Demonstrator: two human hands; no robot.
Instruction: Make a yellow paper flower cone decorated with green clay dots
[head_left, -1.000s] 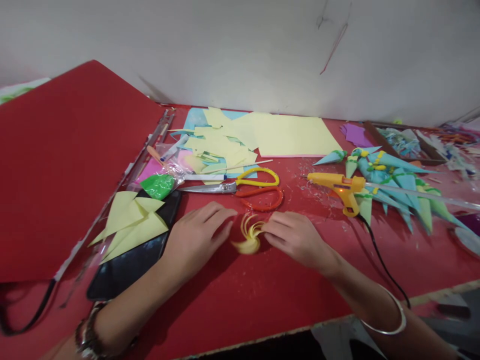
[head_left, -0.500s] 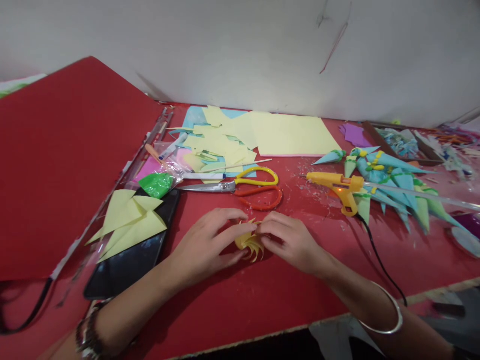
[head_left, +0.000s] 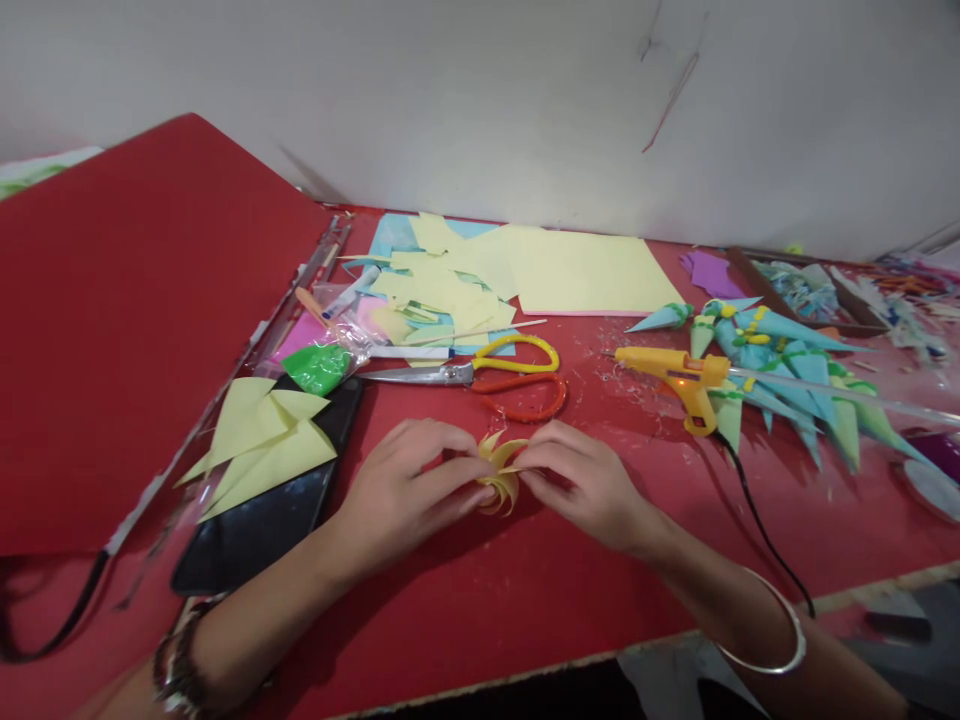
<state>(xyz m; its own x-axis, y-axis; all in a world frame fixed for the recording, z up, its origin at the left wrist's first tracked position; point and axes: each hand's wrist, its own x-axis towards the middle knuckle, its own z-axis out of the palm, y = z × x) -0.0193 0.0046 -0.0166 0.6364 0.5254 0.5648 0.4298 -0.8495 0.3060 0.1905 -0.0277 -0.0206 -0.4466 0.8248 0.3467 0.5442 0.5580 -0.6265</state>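
Several flat yellow pieces [head_left: 289,455] lie seemingly unworked on the black phone [head_left: 247,550]. The left hand [head_left: 412,480] pinches a yellow curled-strip paper [head_left: 504,484], apparently half-shaped, between both hands; the right hand [head_left: 589,480] grips one strip; beyond the glue gun [head_left: 679,375], blue-green cones [head_left: 784,325] look finished.

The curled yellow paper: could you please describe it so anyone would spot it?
On the red table, look just nearer than the scissors. Between the left hand and right hand is the curled yellow paper, its curved strips setting it apart from the flat yellow sheet beyond.
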